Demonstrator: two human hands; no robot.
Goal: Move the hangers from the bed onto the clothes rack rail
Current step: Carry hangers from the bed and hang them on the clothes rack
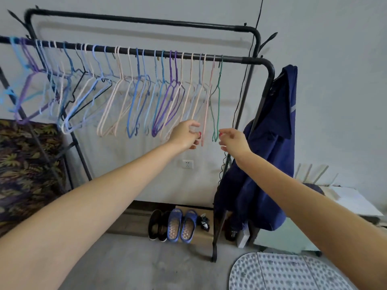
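A long row of hangers (129, 88) in blue, purple, pink and black hangs on the front rail (146, 52) of the black clothes rack, with a green hanger (217, 101) last on the right. The left hand (185, 135) curls its fingers round the bottom of a pink hanger (206, 114) beside it. The right hand (232, 141) pinches the green hanger's lower corner, near a blue jacket (270, 164).

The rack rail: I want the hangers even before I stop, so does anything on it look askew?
Yes. The black metal rack rail carries tilted, overlapping plastic-coated wire hangers at its left end, with one black wire hanger tangled among them. Near the right end, the green hanger hangs straight.
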